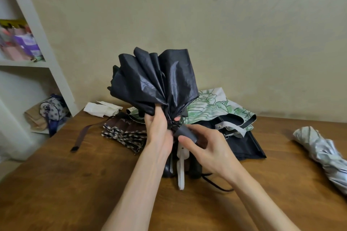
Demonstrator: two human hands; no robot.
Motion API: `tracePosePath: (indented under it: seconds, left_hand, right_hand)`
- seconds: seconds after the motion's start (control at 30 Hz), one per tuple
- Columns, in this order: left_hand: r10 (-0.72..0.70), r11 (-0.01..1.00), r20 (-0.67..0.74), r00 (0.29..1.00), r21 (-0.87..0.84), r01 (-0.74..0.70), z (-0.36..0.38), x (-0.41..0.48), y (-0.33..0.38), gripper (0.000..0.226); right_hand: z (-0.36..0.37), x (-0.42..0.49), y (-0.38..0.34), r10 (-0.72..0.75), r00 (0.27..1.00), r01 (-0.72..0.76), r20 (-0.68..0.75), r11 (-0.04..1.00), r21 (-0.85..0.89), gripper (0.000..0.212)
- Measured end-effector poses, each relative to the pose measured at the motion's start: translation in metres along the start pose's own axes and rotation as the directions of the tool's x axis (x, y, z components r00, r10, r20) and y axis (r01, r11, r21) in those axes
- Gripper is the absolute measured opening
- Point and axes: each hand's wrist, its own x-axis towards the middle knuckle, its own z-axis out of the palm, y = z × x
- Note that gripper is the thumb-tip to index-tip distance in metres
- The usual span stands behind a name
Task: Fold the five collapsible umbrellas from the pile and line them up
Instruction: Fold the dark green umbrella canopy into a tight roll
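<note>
I hold a dark navy collapsible umbrella (155, 80) upright above the wooden table (75, 184), its canopy fanned out at the top. My left hand (159, 129) grips the gathered fabric near the base of the canopy. My right hand (202, 148) pinches the umbrella's grey closing strap beside it. Behind lie a brown checked umbrella (125, 133), a white one with green print (216, 108) and another dark navy one (244, 142). A silver umbrella (323, 155) lies folded at the table's right edge.
A crumpled white cloth (103, 108) sits at the table's back left. White shelves (37, 43) with a patterned bag (54, 110) stand to the left. A beige wall runs behind the table. A white handle (181, 165) and dark cord hang below my hands.
</note>
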Motion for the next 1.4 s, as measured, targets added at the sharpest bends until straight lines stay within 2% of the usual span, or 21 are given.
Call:
tracePosePath:
  seconds: [0.13, 0.37, 0.43, 0.5, 0.63, 0.8, 1.1, 1.23, 1.4]
  left_hand:
    - [0.023, 0.999, 0.01, 1.0, -0.026, -0.023, -0.002, 0.003, -0.002, 0.053]
    - [0.016, 1.0, 0.029, 0.999, -0.026, -0.015, 0.0, -0.002, -0.003, 0.043]
    - [0.018, 1.0, 0.05, 0.999, -0.009, -0.017, 0.0, -0.005, -0.001, 0.039]
    - [0.008, 1.0, 0.058, 0.998, 0.015, -0.009, 0.001, -0.009, 0.0, 0.037]
    - [0.002, 0.999, 0.068, 0.998, 0.043, -0.005, 0.003, -0.015, -0.003, 0.037]
    - [-0.023, 0.998, 0.106, 0.994, 0.056, 0.017, 0.005, -0.02, -0.008, 0.012]
    - [0.046, 0.995, 0.12, 0.992, 0.078, -0.056, 0.007, -0.022, -0.014, 0.021]
    - [0.05, 0.995, 0.116, 0.992, 0.077, -0.059, 0.007, -0.022, -0.015, 0.024]
    - [0.071, 0.995, 0.098, 0.993, 0.065, -0.078, 0.007, -0.019, -0.017, 0.019]
  right_hand:
    - [0.003, -0.001, -0.006, -0.013, 1.0, 0.014, -0.021, 0.999, 0.051, 0.022]
    - [0.002, -0.001, 0.001, -0.035, 0.999, 0.036, -0.016, 0.997, 0.063, 0.046]
    - [0.002, 0.0, 0.0, -0.012, 1.0, 0.012, 0.001, 0.997, 0.077, 0.04]
    - [0.004, 0.002, 0.001, 0.025, 1.0, -0.026, 0.012, 0.994, 0.103, 0.025]
    - [0.011, 0.003, 0.001, 0.053, 0.999, -0.052, -0.006, 0.987, 0.152, 0.04]
    - [0.015, 0.004, 0.004, 0.069, 0.997, -0.063, -0.028, 0.978, 0.197, 0.026]
    - [0.024, 0.001, 0.003, 0.077, 0.987, -0.052, -0.138, 0.982, 0.181, 0.022]
    - [0.028, -0.004, 0.001, 0.036, 0.987, -0.02, -0.158, 0.995, 0.101, 0.015]
    - [0.03, -0.004, 0.0, 0.014, 0.984, 0.004, -0.176, 0.995, 0.101, 0.012]
